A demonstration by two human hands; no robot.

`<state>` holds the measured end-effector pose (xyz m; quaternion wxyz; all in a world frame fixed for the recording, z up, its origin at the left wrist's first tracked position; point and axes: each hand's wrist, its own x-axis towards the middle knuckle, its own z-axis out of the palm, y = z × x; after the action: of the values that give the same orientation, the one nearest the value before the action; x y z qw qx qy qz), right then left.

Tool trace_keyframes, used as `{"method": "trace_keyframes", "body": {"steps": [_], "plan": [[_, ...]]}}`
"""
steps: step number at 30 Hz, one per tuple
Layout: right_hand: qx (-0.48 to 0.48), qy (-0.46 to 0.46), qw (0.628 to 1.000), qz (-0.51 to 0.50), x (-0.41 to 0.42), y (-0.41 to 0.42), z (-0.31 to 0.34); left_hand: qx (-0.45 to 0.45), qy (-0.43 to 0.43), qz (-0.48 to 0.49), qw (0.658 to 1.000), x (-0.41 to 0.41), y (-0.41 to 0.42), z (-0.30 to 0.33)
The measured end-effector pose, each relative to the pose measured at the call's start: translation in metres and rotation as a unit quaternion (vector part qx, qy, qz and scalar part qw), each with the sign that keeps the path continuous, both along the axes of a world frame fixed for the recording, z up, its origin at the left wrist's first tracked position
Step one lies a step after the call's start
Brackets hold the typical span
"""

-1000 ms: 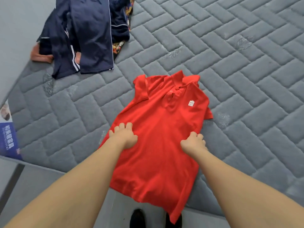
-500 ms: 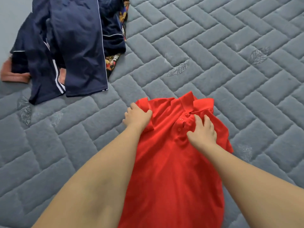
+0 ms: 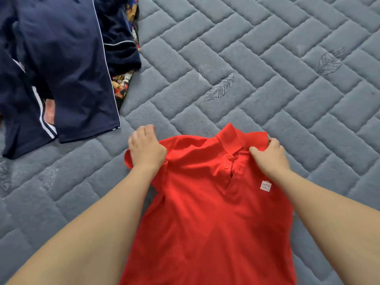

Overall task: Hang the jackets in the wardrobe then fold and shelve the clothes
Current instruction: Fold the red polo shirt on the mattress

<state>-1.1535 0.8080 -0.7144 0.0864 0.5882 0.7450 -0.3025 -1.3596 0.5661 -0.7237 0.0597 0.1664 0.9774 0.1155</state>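
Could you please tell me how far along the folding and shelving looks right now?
Nothing looks finished. In hand: the red polo lies unfolded, front up, on the mattress, left hand and right hand gripping its shoulders. Left: the heap of navy clothes is unfolded. No wardrobe is in view.

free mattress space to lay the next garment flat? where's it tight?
Bare mattress lies beyond and right of the red polo shirt, up to the top and right edges. A smaller bare patch lies near-left, below the navy clothes pile. Tightest: the gap between the pile and left hand.
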Motion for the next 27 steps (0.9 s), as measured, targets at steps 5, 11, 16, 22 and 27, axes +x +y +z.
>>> {"method": "trace_keyframes", "body": {"steps": [5,11,16,22,27], "plan": [[-0.255,0.072,0.963,-0.048,-0.003,0.037,0.001,-0.041,-0.173,-0.152,0.972,0.044,0.102,-0.015],[-0.05,0.13,0.969,0.206,-0.014,0.074,0.013,0.064,-0.069,-0.207,0.974,0.02,0.12,0.001],[-0.155,0.161,0.969,0.106,-0.009,0.087,0.011,-0.065,0.019,-0.142,0.988,-0.005,0.12,0.009],[-0.279,-0.21,0.866,0.358,0.027,0.099,0.015,-0.087,-0.057,-0.318,0.942,0.071,0.157,-0.009],[-0.348,0.056,0.911,0.213,0.047,0.125,0.046,-0.127,-0.184,-0.237,0.945,0.11,0.188,-0.016]]}}
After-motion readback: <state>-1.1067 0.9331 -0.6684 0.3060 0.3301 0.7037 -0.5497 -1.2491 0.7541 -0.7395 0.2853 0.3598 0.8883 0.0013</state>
